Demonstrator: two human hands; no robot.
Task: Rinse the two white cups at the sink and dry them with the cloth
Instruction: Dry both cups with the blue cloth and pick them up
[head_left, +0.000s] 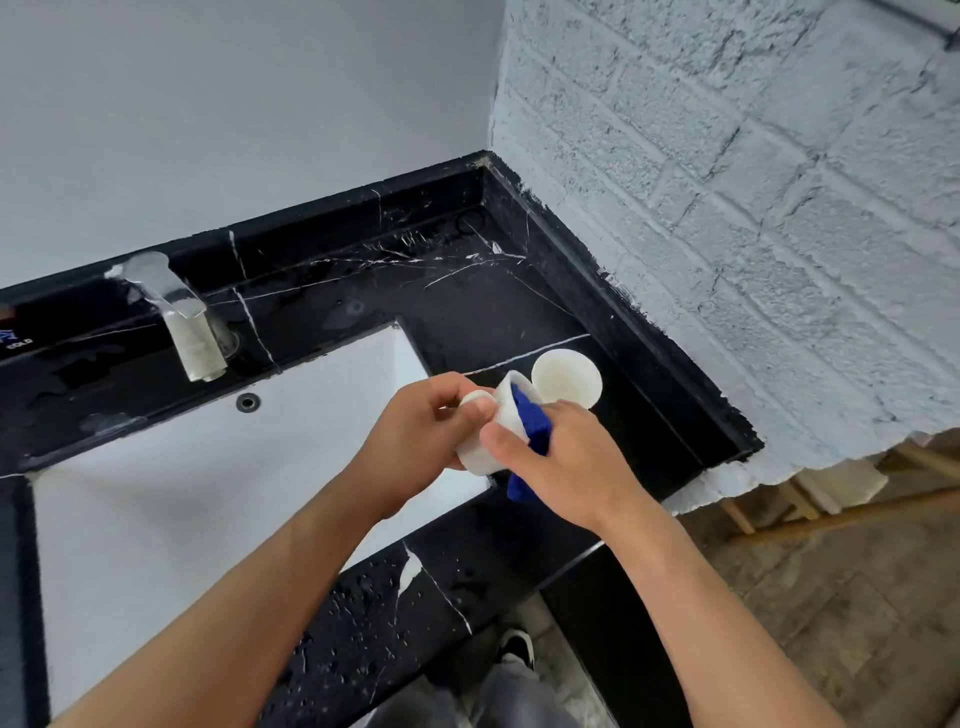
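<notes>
Left grip holds a white cup; right grip pinches blue cloth; "COLD" label reads.

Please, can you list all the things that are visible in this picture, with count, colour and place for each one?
cup in hands: one, white, above the sink's right edge
cup on counter: one, white, right of the sink
cloth: one, blue, pushed into the held cup
sink: one, white, set in the counter
faucet: one, silver, behind the sink
counter: one, black with white veins, wet at the front
wall: painted brick, pale, right
shoe: one, black and white, on the floor
left hand: holds the cup
right hand: holds the cloth
</notes>
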